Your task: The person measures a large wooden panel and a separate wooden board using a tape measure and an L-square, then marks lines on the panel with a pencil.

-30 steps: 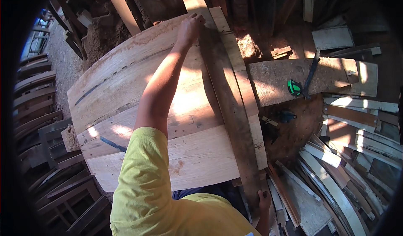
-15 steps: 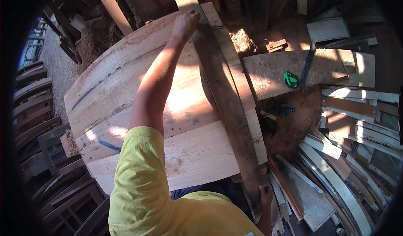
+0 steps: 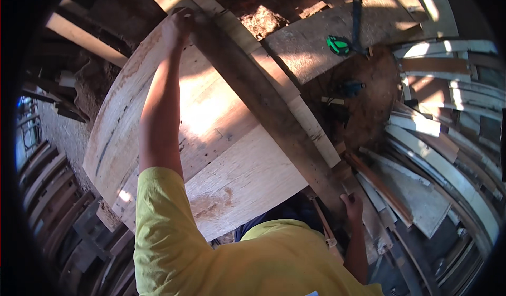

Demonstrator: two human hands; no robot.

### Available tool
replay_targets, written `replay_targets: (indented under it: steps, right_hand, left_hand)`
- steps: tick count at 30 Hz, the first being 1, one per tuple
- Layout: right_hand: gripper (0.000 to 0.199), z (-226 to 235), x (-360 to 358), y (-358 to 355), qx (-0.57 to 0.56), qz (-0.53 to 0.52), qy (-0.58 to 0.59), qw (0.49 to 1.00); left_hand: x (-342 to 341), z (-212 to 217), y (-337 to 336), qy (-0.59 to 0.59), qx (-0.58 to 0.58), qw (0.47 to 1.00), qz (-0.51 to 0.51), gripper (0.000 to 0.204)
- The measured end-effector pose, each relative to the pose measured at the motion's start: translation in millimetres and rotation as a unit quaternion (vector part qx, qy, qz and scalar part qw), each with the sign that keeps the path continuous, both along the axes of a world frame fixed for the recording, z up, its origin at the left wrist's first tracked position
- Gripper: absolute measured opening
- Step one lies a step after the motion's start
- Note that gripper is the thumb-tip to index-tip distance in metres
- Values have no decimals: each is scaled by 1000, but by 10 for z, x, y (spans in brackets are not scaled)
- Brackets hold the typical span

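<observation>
A long dark wooden plank (image 3: 258, 101) lies slantwise across a panel of pale boards (image 3: 237, 175). My left arm is stretched out, and my left hand (image 3: 178, 30) is closed over the plank's far end. At its near end, my right hand (image 3: 352, 206) grips the plank's edge beside my body; part of that grip is hidden. Pale board ends (image 3: 316, 130) stick out past the plank's right side. Sunlight falls brightly on the middle of the panel.
A green and black tape measure (image 3: 337, 45) and a hammer (image 3: 357, 30) rest on a wide board (image 3: 305, 45) at the far right. Curved stacks of wood strips (image 3: 421, 143) crowd the right. More stacked timber (image 3: 52, 185) stands left, and a loose plank (image 3: 84, 39) lies far left.
The view has turned, so the plank, panel and tools appear tilted and shifted. Both hands stay on the plank's two ends; whether the plank slid on the panel I cannot tell.
</observation>
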State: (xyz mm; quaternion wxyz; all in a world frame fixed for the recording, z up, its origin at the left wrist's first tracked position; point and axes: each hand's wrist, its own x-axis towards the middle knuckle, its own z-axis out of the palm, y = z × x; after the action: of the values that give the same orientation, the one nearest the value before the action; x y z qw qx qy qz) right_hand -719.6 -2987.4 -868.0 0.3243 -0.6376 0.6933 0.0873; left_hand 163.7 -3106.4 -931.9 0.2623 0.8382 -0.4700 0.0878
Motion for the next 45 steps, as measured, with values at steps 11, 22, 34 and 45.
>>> replay_targets:
  steps: [11,22,34,45]
  right_hand:
    - [53,188,193,9,2,-30,-2,1000]
    - [59,32,49,83,-35,14,-31,999]
    - [66,57,27,85,-52,23,-17,998]
    - [88,-113,-56,196,-62,18,20,998]
  left_hand:
    - [-3061,686,1198,343,38,930,-128,12]
    - [-4092,516,1749,209,144,955,-153,10]
    - [-4351,546,1528,446,45,885,-125,13]
    - [-4215,348,1536,338,30,919,-201,16]
